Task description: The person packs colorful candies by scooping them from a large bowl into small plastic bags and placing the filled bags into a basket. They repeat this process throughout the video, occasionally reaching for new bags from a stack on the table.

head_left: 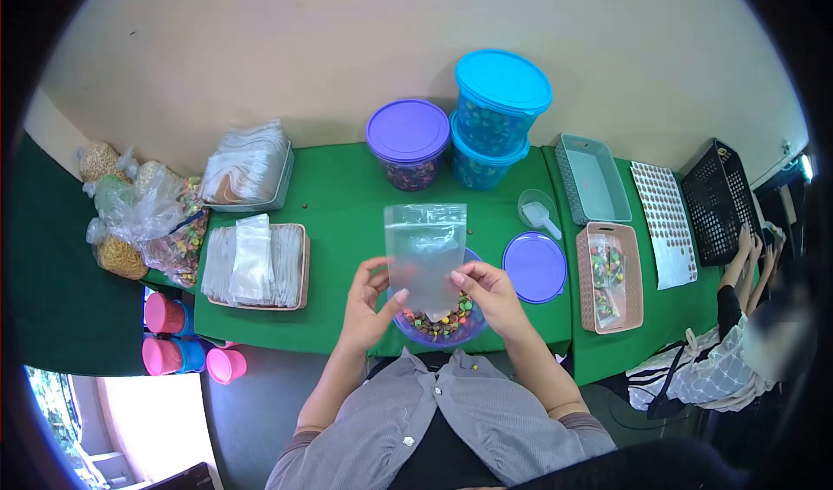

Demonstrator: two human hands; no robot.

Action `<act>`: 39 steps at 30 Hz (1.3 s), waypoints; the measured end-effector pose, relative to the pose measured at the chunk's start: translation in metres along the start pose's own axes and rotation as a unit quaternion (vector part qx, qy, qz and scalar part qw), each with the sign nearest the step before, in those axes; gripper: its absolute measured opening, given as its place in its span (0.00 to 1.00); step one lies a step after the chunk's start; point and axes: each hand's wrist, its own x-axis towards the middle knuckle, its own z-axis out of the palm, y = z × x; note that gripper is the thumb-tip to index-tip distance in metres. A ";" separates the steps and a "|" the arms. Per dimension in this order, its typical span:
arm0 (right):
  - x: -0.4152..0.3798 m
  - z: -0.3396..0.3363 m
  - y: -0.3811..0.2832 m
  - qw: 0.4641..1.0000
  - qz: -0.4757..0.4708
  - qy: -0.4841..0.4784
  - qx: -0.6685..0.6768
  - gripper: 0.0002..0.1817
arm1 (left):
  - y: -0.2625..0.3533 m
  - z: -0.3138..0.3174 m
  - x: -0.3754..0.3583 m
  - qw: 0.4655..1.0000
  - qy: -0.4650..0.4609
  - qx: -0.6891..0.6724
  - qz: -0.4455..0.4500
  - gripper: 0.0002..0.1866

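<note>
A clear zip-lock bag (425,251), seemingly with nothing in it, is held upright in front of me with its zip strip at the top. My right hand (491,294) pinches its right edge between thumb and fingers. At the lower left edge, my left hand (371,306) has its thumb on the bag and its fingers curled beside and partly behind it. Below the bag stands a purple tub (447,341) of small colourful candies, partly hidden by the bag and hands. A purple lid (534,268) lies to the right, near a clear cup (536,205) with a white scoop (545,219).
Flat bags fill a pink basket (305,269) and a grey basket (282,190) at left, near bagged snacks (152,217). Lidded tubs (503,86) stand behind. At right are a pink basket (632,295) with filled bags, a sticker sheet (664,230) and another person's hands (748,243).
</note>
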 end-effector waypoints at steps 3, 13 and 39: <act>-0.007 0.007 0.001 0.988 -0.002 -0.028 -0.155 0.10 | 0.019 0.000 -0.002 0.991 0.064 -0.115 0.019 0.23; -0.019 0.049 -0.028 0.957 -0.158 0.055 -0.237 0.19 | 0.005 -0.003 -0.020 0.990 0.080 0.084 0.077 0.27; 0.008 0.053 -0.015 0.960 -0.022 0.008 -0.279 0.31 | -0.010 0.007 0.011 0.932 -0.054 0.303 0.193 0.50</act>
